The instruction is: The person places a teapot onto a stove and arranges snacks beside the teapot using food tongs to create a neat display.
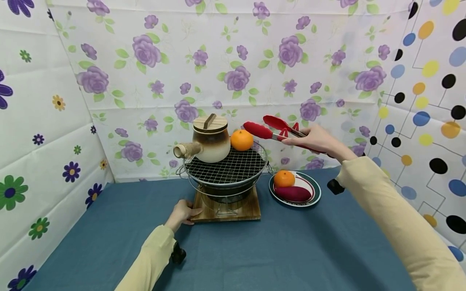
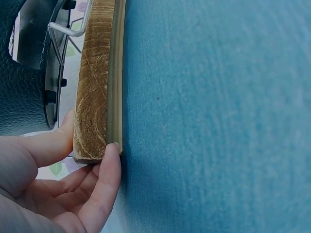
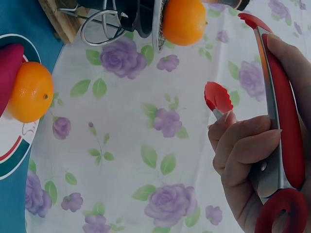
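My left hand (image 1: 181,212) grips the front left corner of a square wooden board (image 1: 207,213), with the thumb on top and fingers at its edge in the left wrist view. On this board stands a round black tabletop grill with a wire mesh (image 1: 233,169). A clay pot (image 1: 212,147) with a wooden lid and an orange (image 1: 242,140) rest on the mesh. My right hand (image 1: 316,139) holds red-tipped tongs (image 1: 258,130) in the air, right of that orange. The tongs' tips are apart with nothing between them.
Right of the grill lies a green-rimmed plate (image 1: 317,196) bearing another orange (image 1: 284,179) and a long purple-red item (image 1: 293,194), like a sweet potato. A blue cloth (image 1: 255,254) covers the table. Flowered sheets (image 1: 211,56) hang close behind the grill.
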A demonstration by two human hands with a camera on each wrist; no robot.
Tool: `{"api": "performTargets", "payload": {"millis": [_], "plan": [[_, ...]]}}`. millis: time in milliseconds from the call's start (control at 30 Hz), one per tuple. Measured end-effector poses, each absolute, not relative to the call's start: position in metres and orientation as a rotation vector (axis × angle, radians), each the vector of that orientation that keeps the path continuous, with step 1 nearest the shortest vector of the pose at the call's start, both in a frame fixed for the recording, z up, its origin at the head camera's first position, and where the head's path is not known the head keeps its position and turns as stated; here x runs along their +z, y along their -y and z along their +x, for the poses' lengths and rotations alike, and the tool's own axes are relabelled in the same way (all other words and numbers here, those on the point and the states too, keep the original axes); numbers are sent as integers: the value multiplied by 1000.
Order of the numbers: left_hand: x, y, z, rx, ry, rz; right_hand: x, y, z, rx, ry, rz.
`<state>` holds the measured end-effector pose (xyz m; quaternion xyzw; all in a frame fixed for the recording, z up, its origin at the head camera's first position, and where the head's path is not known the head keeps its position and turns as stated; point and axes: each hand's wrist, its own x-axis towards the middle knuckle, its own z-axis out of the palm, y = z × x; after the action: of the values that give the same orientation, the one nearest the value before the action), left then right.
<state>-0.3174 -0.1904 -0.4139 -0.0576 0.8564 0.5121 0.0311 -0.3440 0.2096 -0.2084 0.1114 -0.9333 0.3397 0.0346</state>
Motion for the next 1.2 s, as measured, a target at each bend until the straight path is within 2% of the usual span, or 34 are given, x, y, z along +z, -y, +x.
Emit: {"api": "performTargets", "payload": {"millis": [833,1200], "plan": [[-414,191,-317,1600,-2621,-158,-223,-246,-330,1060,2870,352],[-414,191,-317,1586,-2617,-158,-232,-258,-325,1027,2902,269]]}}
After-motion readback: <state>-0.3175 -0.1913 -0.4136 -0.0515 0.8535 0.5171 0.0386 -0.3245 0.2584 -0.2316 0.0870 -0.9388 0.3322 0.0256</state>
